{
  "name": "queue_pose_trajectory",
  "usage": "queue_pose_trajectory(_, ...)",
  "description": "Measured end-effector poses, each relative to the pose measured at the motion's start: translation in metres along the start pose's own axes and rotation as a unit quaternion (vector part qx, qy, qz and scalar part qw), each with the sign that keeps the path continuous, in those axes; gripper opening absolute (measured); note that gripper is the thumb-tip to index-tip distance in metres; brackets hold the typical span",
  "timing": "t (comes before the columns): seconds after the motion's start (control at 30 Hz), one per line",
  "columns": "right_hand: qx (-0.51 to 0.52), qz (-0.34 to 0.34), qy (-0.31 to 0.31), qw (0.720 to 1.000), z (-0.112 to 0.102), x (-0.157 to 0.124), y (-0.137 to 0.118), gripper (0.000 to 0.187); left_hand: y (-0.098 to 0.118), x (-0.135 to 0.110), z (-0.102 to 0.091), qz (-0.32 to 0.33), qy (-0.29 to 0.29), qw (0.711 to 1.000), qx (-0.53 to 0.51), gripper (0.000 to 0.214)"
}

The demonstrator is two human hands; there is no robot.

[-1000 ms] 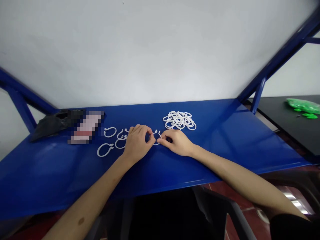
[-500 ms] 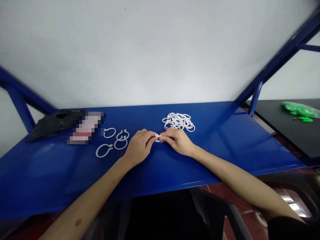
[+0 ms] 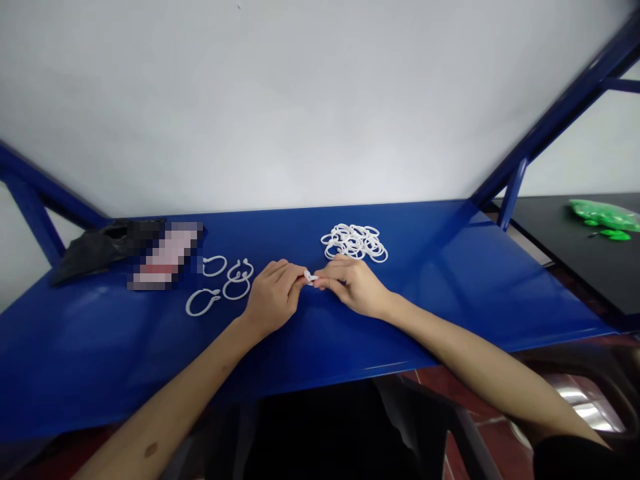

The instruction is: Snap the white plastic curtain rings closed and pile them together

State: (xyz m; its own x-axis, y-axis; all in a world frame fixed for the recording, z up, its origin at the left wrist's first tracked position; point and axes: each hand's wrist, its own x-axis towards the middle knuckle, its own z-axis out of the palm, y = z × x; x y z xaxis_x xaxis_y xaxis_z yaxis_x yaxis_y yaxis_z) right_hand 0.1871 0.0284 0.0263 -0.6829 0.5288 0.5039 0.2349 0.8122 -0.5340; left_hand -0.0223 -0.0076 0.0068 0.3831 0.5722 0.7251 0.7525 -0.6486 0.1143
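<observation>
My left hand (image 3: 273, 297) and my right hand (image 3: 353, 285) meet fingertip to fingertip over the blue table (image 3: 450, 293). Both pinch one small white plastic ring (image 3: 311, 276), of which only a bit shows between the fingers. Just behind my right hand lies a pile of several white rings (image 3: 355, 242). To the left of my left hand lie separate white rings (image 3: 221, 285) flat on the table, one of them nearer me at the front left (image 3: 202, 302).
A black bag (image 3: 95, 248) and a blurred pinkish object (image 3: 163, 264) lie at the table's back left. Blue frame bars rise at both sides. A dark table with green items (image 3: 605, 217) stands at the right. A grey wall is behind.
The ring was spread open between my hands a second ago; now my fingers have closed together on it. The view shifted slightly.
</observation>
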Motion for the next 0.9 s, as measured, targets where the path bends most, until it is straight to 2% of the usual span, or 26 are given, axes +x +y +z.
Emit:
queue_pose_trajectory(0.17,0.004,0.028,0.000,1.000,-0.001,0.001,-0.001,0.022,0.001,-0.001,-0.001,0.029,-0.005,1.000,0.010,0.014)
queue_pose_trajectory(0.37,-0.017,-0.001,-0.043,0.999,0.001,0.000,-0.006,0.019,-0.002,-0.003,-0.004,0.026,-0.028,0.999,-0.007,0.017)
queue_pose_trajectory(0.47,-0.011,0.012,-0.048,0.999,0.004,-0.001,-0.011,0.020,-0.004,-0.003,-0.008,0.029,-0.032,0.998,-0.036,0.016)
queue_pose_trajectory(0.7,-0.041,0.061,-0.007,0.997,0.009,-0.003,-0.009,0.031,-0.005,-0.002,-0.008,-0.059,-0.079,0.992,-0.082,0.010)
queue_pose_trajectory(0.9,-0.042,0.078,-0.054,0.995,0.007,-0.003,-0.008,0.032,-0.005,-0.004,-0.004,-0.036,-0.078,0.991,-0.106,0.013)
